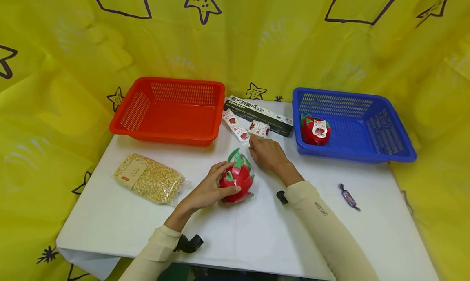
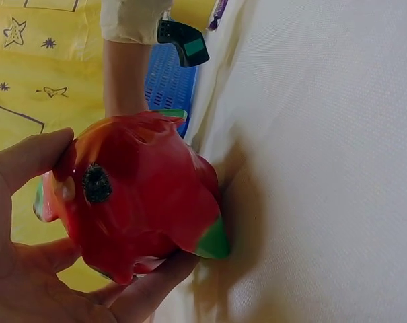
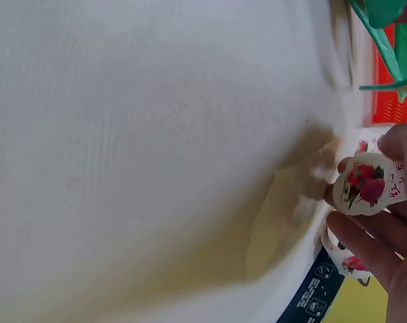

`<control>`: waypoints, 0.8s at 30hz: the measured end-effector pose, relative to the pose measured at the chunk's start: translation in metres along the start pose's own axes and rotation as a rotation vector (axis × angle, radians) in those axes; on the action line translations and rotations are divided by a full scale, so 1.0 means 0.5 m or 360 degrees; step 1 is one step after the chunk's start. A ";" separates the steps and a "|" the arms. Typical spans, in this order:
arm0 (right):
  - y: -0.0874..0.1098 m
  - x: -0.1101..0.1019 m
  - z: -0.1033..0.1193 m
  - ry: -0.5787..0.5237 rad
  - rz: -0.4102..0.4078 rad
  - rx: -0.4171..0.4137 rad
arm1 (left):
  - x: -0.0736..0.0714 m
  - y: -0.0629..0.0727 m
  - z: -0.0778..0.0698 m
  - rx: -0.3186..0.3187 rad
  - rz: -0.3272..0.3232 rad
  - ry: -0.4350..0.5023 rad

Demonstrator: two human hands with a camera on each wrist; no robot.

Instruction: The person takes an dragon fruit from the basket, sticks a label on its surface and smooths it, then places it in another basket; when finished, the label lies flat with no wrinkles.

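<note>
My left hand [image 1: 209, 188] grips a red dragon fruit [image 1: 240, 182] with green leaf tips at the middle of the white table, thumb on the near side and fingers across its top. Its dark, round end spot faces the left wrist view. Just behind the fruit, my right hand [image 1: 269, 155] pinches a white sticker label [image 3: 362, 185] with a red fruit picture between thumb and fingers. Part of the label strip [image 1: 236, 125] lies flat beyond that hand, and another folded piece of labels [image 1: 259, 129] sits beside it.
A red basket [image 1: 167, 140] stands back left; a blue basket [image 1: 352, 154] at back right holds another dragon fruit [image 1: 315, 130] bearing a label. Between them lies a pasta box [image 1: 258, 114]. A bag of corn kernels [image 1: 150, 178] is at left, a purple-wrapped candy [image 1: 349, 197] at right.
</note>
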State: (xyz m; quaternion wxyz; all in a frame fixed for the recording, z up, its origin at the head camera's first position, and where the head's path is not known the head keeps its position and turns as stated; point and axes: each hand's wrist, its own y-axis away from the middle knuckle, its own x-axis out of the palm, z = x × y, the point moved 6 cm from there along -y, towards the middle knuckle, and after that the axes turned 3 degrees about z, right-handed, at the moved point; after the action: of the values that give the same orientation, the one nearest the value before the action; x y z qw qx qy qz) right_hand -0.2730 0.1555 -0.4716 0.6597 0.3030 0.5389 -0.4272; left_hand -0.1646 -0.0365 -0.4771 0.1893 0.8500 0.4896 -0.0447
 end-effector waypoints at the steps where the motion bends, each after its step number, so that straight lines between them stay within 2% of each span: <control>1: 0.001 -0.004 -0.001 -0.0034 -0.0003 0.0014 | -0.001 0.000 -0.001 0.0007 -0.0005 -0.0002; 4: 0.006 -0.009 -0.008 -0.0203 0.0053 0.0098 | -0.003 0.001 -0.004 0.0043 -0.0032 -0.0002; 8: 0.029 -0.025 -0.010 -0.0625 0.0062 0.0221 | 0.001 0.004 -0.008 0.0139 -0.0076 -0.0010; 12: 0.078 -0.058 0.000 -0.1109 -0.0122 0.0229 | 0.005 0.007 -0.011 0.0211 -0.0031 -0.0088; 15: 0.121 -0.073 0.018 -0.1370 -0.0213 0.0209 | 0.002 0.011 -0.011 0.0248 0.0036 -0.0143; 19: 0.167 -0.069 0.059 -0.1527 -0.0186 0.0155 | -0.003 0.015 -0.010 0.0267 0.0079 -0.0130; 24: 0.191 -0.048 0.106 -0.1560 -0.0138 0.0073 | -0.004 0.013 -0.008 0.0229 0.0048 -0.0116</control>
State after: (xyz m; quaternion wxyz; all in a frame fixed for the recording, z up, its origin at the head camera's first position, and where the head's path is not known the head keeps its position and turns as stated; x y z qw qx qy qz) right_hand -0.1653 0.1588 -0.4418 0.8104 0.0581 0.1676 -0.5584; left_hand -0.1604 -0.0394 -0.4711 0.1461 0.8665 0.4650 -0.1079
